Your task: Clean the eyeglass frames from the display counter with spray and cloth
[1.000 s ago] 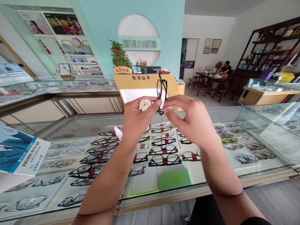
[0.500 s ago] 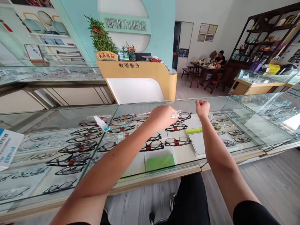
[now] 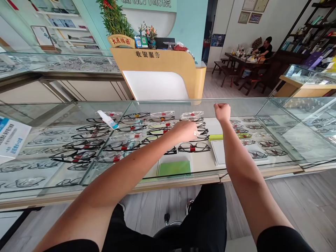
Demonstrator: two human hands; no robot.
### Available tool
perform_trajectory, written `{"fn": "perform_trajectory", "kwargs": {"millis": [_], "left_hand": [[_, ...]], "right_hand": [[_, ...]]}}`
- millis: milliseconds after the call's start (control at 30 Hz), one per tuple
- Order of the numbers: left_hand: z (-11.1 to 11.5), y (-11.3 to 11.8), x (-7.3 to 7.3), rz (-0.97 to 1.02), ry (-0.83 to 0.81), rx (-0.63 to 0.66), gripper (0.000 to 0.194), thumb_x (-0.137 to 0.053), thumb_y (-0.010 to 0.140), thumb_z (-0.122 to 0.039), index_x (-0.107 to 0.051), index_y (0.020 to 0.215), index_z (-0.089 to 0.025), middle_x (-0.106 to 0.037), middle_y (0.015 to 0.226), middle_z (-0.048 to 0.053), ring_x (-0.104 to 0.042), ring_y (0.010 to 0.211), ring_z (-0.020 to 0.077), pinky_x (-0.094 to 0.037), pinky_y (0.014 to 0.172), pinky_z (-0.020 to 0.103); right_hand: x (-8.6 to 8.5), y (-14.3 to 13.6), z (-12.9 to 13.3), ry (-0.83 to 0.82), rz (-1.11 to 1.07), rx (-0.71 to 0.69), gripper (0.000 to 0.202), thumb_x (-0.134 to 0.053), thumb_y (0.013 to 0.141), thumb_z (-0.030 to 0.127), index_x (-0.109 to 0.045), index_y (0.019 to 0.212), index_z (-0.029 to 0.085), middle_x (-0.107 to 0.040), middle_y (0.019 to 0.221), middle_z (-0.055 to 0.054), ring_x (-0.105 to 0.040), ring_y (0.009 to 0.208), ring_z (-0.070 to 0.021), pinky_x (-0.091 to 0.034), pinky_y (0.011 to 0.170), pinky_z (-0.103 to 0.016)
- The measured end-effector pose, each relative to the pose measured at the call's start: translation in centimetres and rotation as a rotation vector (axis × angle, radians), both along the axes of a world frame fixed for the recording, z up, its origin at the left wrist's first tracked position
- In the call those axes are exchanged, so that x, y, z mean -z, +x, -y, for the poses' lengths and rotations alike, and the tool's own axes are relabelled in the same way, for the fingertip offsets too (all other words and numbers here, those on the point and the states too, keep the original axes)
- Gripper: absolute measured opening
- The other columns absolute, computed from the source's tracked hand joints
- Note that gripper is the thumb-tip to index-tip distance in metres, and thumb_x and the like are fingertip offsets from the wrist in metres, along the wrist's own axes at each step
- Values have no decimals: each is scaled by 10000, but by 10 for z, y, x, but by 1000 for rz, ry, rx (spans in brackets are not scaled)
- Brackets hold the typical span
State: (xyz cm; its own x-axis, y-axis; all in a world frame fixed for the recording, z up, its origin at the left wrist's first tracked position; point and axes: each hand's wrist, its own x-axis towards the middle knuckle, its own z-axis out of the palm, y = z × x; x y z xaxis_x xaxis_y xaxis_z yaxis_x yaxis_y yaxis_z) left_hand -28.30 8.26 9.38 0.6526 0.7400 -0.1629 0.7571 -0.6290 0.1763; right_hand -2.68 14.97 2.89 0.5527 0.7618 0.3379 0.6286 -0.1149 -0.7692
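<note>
My left hand is closed over the middle of the glass display counter, palm down. A small crumpled white tissue-like piece pokes out at its right side; the rest of it is hidden by the hand. To the right, my right hand is a fist on or just over the glass, nearer the far edge, and nothing sticks out of it. A white bottle with a blue label lies on the glass left of my left hand. Beneath the glass, eyeglasses are set out in rows.
A white and blue printed box stands on the counter's left end. Inside the case are a green card and a white box. Beyond is a wooden cashier desk. Another person sits at a far table.
The view has tilted down and shifted left. My left hand has moved nearer along the glass, still closed on the white piece. My right fist keeps about the same place on the counter.
</note>
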Motion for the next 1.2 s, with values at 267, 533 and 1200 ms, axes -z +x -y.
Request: {"fn": "perform_trajectory", "kwargs": {"millis": [267,533,1200], "left_hand": [[-2,4,9,-82,-17,-16,108,-740,860,-249,-843,845,-220,-841,917,115,-710,772,280,-369,677,382],[-5,6,8,-151,-15,-1,141,-744,899,-267,-879,914,-229,-846,924,112,-739,797,293,-393,671,385],[-49,23,36,47,134,-30,60,-877,744,-161,-849,759,-211,-837,853,162,-811,940,409,-533,823,445]], "right_hand": [[15,6,-6,-41,-73,4,516,-639,989,135,-316,627,311,-252,608,89,-169,765,-220,-273,624,-391],[23,10,-12,-66,-80,24,502,-656,968,170,-338,604,305,-285,612,63,-193,715,-207,-270,591,-362],[39,17,-20,-101,-6,41,435,-650,942,221,-385,605,294,-277,633,41,-226,710,-200,-284,576,-350]]}}
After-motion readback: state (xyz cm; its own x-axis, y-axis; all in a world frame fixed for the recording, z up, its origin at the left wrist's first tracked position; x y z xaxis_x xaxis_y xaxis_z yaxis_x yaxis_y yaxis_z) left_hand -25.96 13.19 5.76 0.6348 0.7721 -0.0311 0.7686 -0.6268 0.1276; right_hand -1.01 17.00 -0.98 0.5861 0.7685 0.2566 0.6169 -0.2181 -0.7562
